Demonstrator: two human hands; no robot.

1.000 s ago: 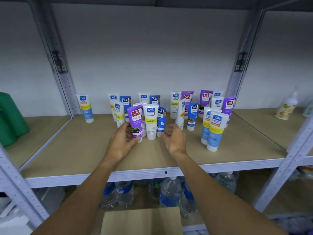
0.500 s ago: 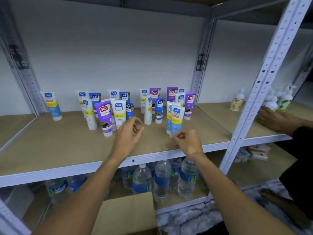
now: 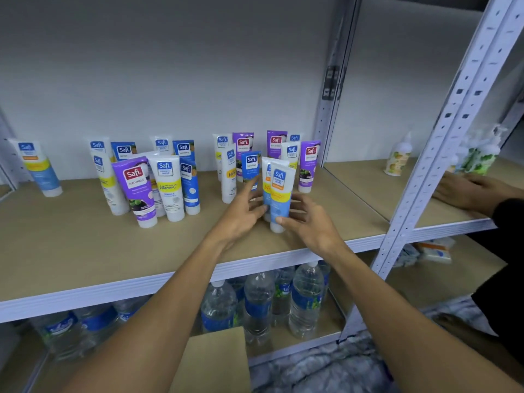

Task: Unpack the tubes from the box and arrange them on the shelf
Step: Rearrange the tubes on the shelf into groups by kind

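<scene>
Now | blue-yellow tubes [image 3: 280, 194] upright, caps down on shelf [image 3: 85, 245] | left hand [image 3: 241, 219], right hand [image 3: 310, 225]: fingers gripping them.

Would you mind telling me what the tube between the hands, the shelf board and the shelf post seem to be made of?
The tube looks like soft plastic with a smooth printed skin and a white cap. The shelf board seems pressed wood or fibreboard, matt tan, no visible grain. The post looks like painted metal: pale grey, punched with slots.
</scene>
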